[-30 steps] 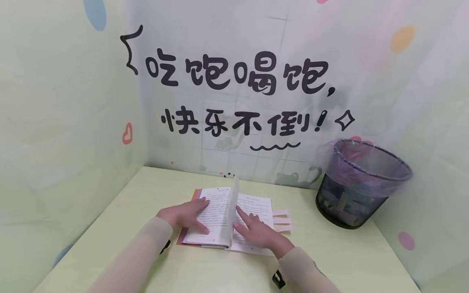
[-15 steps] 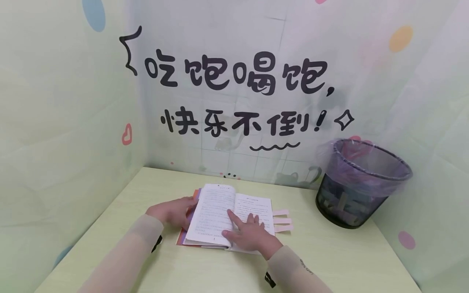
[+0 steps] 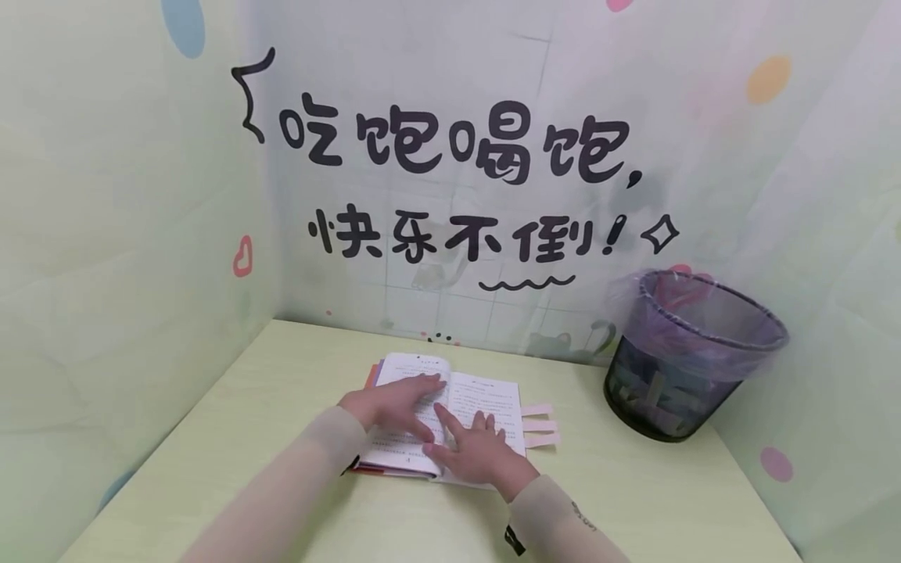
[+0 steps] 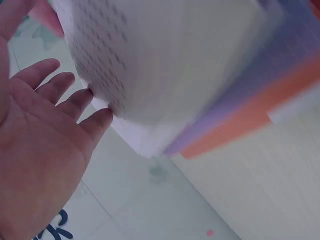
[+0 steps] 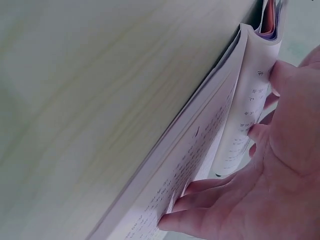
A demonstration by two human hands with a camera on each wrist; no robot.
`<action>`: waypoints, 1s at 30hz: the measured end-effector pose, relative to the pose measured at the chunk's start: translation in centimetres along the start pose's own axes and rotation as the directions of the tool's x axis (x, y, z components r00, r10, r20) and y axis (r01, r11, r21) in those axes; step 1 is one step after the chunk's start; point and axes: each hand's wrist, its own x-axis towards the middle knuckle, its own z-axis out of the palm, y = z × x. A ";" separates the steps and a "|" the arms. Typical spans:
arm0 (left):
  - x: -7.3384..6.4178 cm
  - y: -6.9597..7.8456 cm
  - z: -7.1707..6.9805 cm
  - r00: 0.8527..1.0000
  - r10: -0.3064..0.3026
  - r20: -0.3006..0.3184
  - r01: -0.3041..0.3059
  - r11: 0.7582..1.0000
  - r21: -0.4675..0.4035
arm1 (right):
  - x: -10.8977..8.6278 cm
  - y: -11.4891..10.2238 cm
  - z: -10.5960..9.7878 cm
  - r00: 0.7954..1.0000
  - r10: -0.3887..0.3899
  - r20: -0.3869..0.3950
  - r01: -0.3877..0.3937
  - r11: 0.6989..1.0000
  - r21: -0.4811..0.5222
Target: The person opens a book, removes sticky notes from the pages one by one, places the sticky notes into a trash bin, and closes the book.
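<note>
An open book [image 3: 503, 396] with printed white pages lies on the table, orange and purple cover edges showing at its left. My left hand [image 3: 396, 405] is spread over the left page, its fingertips reaching towards the spine. On the right page beside the spine, my right hand [image 3: 482, 453] rests with fingers extended; its thumb and index finger reach to the page fold. In the left wrist view the left fingertips touch the printed page [image 4: 100, 50]. The right wrist view shows the right fingertips on the page, with the left-hand pages [image 5: 250, 100] curving up at the spine.
Pink paper tabs [image 3: 540, 427] stick out from the book's right edge. A dark mesh waste bin [image 3: 669, 383] with a purple liner stands at the right. Printed wall sheets close in the pale wooden table [image 3: 450, 520] at the back and sides.
The raised page has come down onto the left side. My left hand withdrew to the book's left edge, then moved right onto the page; my right hand shifted slightly left to the spine.
</note>
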 end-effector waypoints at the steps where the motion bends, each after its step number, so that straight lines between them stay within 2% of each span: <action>1: 0.2 0.4 0.2 1.000 0.005 0.013 -0.005 1.000 0.014 | 0.0 0.0 0.1 1.000 -0.002 -0.002 0.002 1.000 -0.004; 5: 0.5 1.0 0.7 0.999 -0.008 0.034 0.005 0.998 0.062 | 0.0 0.2 0.3 1.000 -0.011 -0.009 0.011 1.000 -0.021; 14: 0.4 0.7 0.7 0.998 -0.053 0.035 0.051 0.998 0.045 | -0.1 1.0 0.6 1.000 -0.016 -0.015 0.015 0.999 -0.043; 23: 0.9 0.8 0.4 0.990 -0.106 0.089 0.100 0.992 0.075 | -0.3 1.7 0.0 0.997 -0.061 0.037 0.062 0.997 -0.043; 30: 0.8 1.0 0.7 0.994 -0.093 0.065 0.090 0.995 0.036 | -0.1 2.1 -0.2 0.997 -0.062 0.051 0.063 0.997 -0.034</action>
